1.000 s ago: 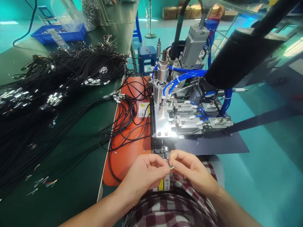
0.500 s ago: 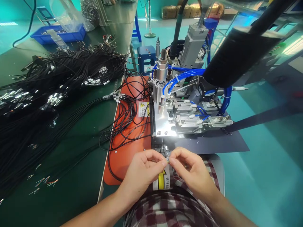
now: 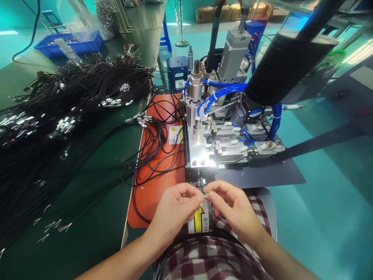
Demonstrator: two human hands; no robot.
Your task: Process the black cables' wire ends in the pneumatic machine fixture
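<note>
Wire end (image 3: 206,195) of thin green and yellow strands is pinched from both sides between the clenched fingers of the left hand (image 3: 175,208) and right hand (image 3: 233,210), seemingly for steadiness, just before the silver pneumatic fixture (image 3: 201,155) beside the orange mat (image 3: 145,202).

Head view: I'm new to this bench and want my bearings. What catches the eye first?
The metal machine with blue hoses stands in the middle, beside an orange mat. A heap of black cables covers the table at left. In front, left hand and right hand pinch a thin wire end between them.
</note>
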